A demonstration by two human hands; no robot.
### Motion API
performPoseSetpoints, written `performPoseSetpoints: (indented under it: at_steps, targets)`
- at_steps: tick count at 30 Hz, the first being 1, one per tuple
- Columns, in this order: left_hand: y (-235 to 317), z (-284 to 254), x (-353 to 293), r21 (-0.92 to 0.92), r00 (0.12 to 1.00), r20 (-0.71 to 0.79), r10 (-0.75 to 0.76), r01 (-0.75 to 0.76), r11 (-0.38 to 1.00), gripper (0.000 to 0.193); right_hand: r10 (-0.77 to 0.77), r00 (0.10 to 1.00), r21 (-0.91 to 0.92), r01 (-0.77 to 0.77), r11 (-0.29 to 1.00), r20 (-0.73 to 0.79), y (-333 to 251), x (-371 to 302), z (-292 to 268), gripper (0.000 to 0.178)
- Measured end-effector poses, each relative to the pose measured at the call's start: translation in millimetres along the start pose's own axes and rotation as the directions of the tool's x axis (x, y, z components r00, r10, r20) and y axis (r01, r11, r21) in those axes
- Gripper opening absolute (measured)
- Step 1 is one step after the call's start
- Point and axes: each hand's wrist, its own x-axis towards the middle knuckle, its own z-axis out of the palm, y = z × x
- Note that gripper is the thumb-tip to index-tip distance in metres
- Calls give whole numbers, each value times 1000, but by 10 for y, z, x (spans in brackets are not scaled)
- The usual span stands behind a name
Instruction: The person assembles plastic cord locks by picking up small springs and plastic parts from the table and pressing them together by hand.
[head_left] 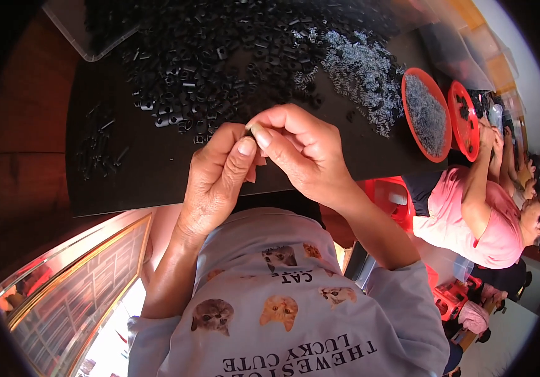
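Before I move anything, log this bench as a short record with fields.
Surface: matte black table
Hands: left hand and right hand, bare, fingertips pinched and meeting above the table; anything between them is too hidden to identify
Beyond hands: broad heap of small black hollow parts; to its right, pile of silvery coiled springs
Left side: scattered thin black rod-shaped pieces
Right side: round red bowl of springs; second red bowl with some black pieces
Nearby: person in pink shirt

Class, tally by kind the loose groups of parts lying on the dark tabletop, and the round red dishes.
Heap of small black parts: 1
Heap of silver springs: 1
Scatter of thin black rods: 1
Round red dishes: 2
Total: 5
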Motion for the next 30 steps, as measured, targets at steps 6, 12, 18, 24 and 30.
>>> performPoseSetpoints:
  at_steps: [6, 12, 18, 24, 30]
  targets:
    - [8, -24, -21, -4, 998, -52, -42, 42, 999, 24, -208, 978, -411, 176, 895, -35, 85, 248, -373, 13]
    - [-8, -41, -26, -43, 999, -37, -18, 17, 999, 20, -96, 962, -841, 269, 469, 254, 152, 768, -661, 13]
    - [-20, -49, -35, -46, 1000, -25, -14, 13, 999, 17, 5, 964, -951, 261, 166, 265, 164, 1126, -661, 15]
    - [-44, -72, -39, -5, 1000, -15, 1, -1, 1000, 16, 73, 947, -887, 263, 381, 312, 120, 1185, -421, 16]
    - [-37, -73, -30, 10, 1000, -15, 0, 0, 1000, 16, 290, 924, -963, 210, 166, 251, 81, 1270, -318, 15]
